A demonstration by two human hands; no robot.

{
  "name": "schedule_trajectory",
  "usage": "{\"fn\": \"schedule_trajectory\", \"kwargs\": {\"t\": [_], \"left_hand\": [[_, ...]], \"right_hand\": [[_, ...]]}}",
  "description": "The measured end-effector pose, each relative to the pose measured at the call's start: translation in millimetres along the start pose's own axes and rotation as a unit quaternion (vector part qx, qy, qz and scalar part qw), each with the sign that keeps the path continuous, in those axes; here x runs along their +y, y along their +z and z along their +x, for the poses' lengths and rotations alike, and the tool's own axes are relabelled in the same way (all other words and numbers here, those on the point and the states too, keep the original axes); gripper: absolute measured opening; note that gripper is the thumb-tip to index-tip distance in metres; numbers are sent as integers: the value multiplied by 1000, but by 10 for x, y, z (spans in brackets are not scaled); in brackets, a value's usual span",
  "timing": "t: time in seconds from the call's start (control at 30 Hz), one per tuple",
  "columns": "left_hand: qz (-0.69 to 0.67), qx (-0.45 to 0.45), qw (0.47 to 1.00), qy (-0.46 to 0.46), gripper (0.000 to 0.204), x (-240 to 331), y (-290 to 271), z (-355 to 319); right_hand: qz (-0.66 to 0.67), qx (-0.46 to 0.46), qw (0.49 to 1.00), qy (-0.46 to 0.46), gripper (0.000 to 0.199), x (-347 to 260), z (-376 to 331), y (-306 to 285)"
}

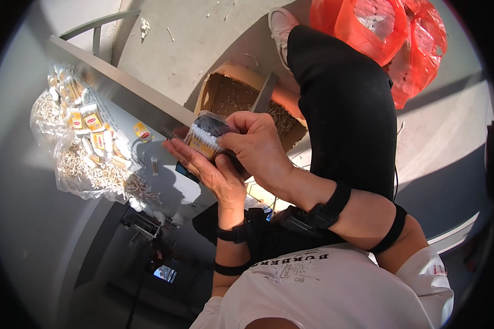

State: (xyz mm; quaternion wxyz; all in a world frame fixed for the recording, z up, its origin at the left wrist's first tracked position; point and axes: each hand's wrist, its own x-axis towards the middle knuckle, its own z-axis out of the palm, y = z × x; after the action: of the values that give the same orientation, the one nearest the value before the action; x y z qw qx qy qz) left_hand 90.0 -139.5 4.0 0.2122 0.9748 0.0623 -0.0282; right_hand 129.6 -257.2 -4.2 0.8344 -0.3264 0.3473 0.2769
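Near the cardboard box (238, 73), the left hand (215, 176) supports a cotton-swab packet (204, 139), fingers extended beneath; the right hand's (259, 147) fingers pinch its edge.

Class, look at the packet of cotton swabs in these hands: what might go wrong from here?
1. The packet rests on the left hand while the right hand grips its side, so it might slip or get squeezed out of shape.
2. Loose swabs spread out of the clear bag on the table; a bump could scatter them.
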Motion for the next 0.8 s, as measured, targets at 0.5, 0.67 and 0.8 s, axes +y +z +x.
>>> {"fn": "schedule_trajectory", "kwargs": {"t": [0.5, 0.67, 0.8], "left_hand": [[-17, 21, 1000, 9, 91, -45, 28, -7], [-39, 23, 999, 15, 88, -53, 36, -14], [-27, 16, 999, 12, 87, -61, 32, -21]], "right_hand": [[-117, 1, 993, -15, 9, -50, 110, -51], [-95, -17, 994, -56, 8, 5, 185, -56], [-79, -23, 997, 9, 7, -62, 158, -45]]}}
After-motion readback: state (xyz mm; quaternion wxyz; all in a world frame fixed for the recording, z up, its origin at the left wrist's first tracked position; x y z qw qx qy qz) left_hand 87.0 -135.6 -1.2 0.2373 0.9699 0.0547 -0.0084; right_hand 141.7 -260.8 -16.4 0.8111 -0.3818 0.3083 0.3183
